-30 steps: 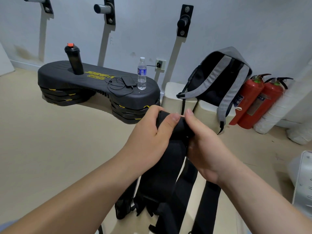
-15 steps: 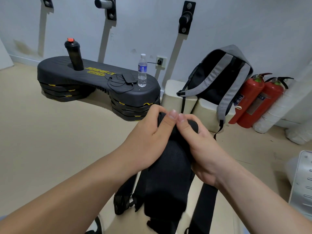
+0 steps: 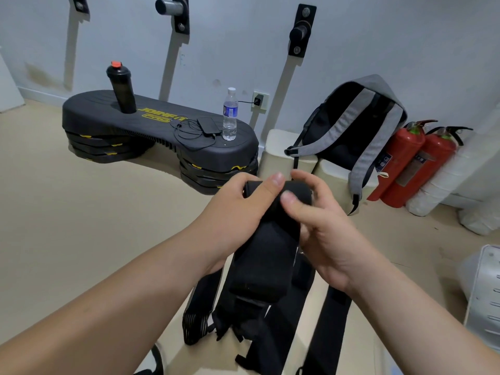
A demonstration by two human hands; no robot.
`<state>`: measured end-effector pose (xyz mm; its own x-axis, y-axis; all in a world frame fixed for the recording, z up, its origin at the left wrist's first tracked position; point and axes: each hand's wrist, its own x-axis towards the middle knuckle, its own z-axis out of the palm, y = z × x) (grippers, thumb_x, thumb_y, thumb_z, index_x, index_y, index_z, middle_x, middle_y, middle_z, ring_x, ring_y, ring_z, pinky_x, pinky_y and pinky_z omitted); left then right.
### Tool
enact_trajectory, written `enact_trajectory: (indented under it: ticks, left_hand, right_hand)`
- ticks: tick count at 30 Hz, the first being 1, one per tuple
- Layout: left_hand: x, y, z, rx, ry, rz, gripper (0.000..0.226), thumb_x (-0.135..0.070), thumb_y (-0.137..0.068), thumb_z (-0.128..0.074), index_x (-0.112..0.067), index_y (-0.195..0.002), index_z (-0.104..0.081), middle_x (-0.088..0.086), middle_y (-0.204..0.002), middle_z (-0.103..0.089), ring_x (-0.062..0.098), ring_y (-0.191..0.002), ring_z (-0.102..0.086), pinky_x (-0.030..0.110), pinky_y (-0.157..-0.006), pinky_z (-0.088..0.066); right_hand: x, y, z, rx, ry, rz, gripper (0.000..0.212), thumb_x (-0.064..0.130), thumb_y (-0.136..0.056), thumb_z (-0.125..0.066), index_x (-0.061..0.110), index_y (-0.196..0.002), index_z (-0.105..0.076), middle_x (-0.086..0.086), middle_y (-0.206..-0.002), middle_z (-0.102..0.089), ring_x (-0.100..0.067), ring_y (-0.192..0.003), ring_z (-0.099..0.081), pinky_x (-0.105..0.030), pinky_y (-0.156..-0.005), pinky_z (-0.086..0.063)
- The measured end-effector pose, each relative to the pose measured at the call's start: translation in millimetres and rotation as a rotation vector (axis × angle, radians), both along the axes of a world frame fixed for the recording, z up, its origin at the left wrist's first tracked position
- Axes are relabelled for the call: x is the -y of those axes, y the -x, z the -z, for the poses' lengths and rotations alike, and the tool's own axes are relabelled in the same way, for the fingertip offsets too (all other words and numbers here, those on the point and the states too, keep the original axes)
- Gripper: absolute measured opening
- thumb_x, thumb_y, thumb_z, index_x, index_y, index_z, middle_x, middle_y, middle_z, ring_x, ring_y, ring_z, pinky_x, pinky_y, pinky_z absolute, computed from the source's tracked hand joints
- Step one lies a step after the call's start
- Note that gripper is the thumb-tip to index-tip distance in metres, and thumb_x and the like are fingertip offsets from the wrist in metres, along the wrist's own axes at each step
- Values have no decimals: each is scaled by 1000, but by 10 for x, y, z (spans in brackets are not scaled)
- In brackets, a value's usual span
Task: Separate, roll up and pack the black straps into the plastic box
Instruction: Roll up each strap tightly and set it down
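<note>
Black straps (image 3: 259, 255); red extinguishers (image 3: 400, 163); grey-and-black backpack (image 3: 374, 123); black step platform (image 3: 92, 109), yellow lettering (image 3: 162, 115); black bottle (image 3: 123, 90), red cap (image 3: 116, 64)

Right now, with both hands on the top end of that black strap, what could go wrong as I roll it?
1. The left hand and right hand grip the black strap only at its top end. If the thumbs slip, the turned-over end may spring open.
2. Its hanging end lies against the other straps below, so it might snag and drag them up.
</note>
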<state>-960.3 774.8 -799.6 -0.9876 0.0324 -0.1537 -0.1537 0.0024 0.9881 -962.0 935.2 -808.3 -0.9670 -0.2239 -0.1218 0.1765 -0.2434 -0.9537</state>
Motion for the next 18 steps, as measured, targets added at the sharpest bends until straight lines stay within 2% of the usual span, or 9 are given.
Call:
enact_trajectory:
  ticks: [1, 3, 4, 6, 10, 12, 14, 16, 18]
  left_hand:
    - [7, 10, -2, -14, -7, -3, 38, -57, -93, -70, -24, -111, -68, 2, -104, -79, 14, -93, -79, 30, -77, -64]
    - [27, 25, -20, -31, -23, 6, 31, -50, -95, -71, -26, -114, -66, 4, -107, -79, 16, -96, -78, 31, -80, -64]
    - [37, 34, -27, -38, -31, 15, 28, -46, -96, -71, -27, -115, -65, 5, -109, -79, 18, -98, -78, 33, -82, -65]
    - [52, 41, -29, -49, -36, 44, 23, -39, -99, -70, -28, -118, -64, 7, -111, -78, 22, -102, -77, 37, -88, -64]
    - [64, 18, -14, -80, -55, 140, 22, -22, -102, -68, -27, -123, -62, 9, -110, -78, 23, -99, -78, 41, -89, -64]
    - [78, 8, -14, -98, -47, 170, 26, -15, -101, -69, -29, -123, -63, 7, -111, -78, 24, -101, -78, 43, -89, -65]
    - [95, 17, -15, -119, -21, 169, 33, -10, -98, -72, -31, -123, -64, 5, -111, -78, 24, -102, -77, 43, -90, -65]
    - [109, 40, -10, -106, -31, 125, 38, -10, -93, -79, -29, -123, -65, 3, -112, -78, 21, -102, -77, 42, -92, -64]
    - [111, 66, -14, -51, -87, 81, 36, -19, -90, -82, -28, -122, -68, 3, -113, -78, 20, -103, -78, 44, -96, -63]
  right_hand:
    - [-5, 1, -22, 41, -33, -40, 46, 41, -94, -75, 28, -137, -63, -10, -139, -69, -26, -120, -72, -44, -95, -60]
    - [-28, -14, -54, 127, -108, -132, 54, 65, -101, -50, 28, -137, -67, -4, -132, -75, -23, -123, -72, -47, -107, -53]
    - [-37, -20, -59, 152, -122, -152, 61, 70, -100, -42, 29, -136, -68, -1, -129, -76, -20, -122, -72, -46, -110, -50]
    - [-36, -32, -57, 152, -121, -160, 66, 72, -98, -38, 29, -136, -69, 1, -128, -77, -16, -122, -72, -43, -113, -48]
    - [-53, -24, -73, 112, -81, -127, 62, 66, -99, -44, 22, -135, -70, -6, -127, -77, -23, -120, -73, -43, -108, -54]
    - [-79, -15, -59, 75, -77, -114, 52, 52, -103, -50, 14, -134, -69, -13, -125, -77, -28, -118, -74, -44, -104, -59]
    - [-98, -12, -49, 45, -77, -91, 40, 37, -107, -52, 10, -132, -68, -14, -121, -78, -27, -113, -76, -37, -94, -64]
    - [-108, -17, -39, 17, -80, -79, 33, 28, -109, -51, 9, -131, -68, -13, -119, -78, -25, -109, -76, -33, -87, -65]
    - [-132, -15, -36, -19, -106, -77, 31, 23, -109, -51, 11, -133, -66, -13, -124, -77, -27, -115, -75, -38, -93, -61]
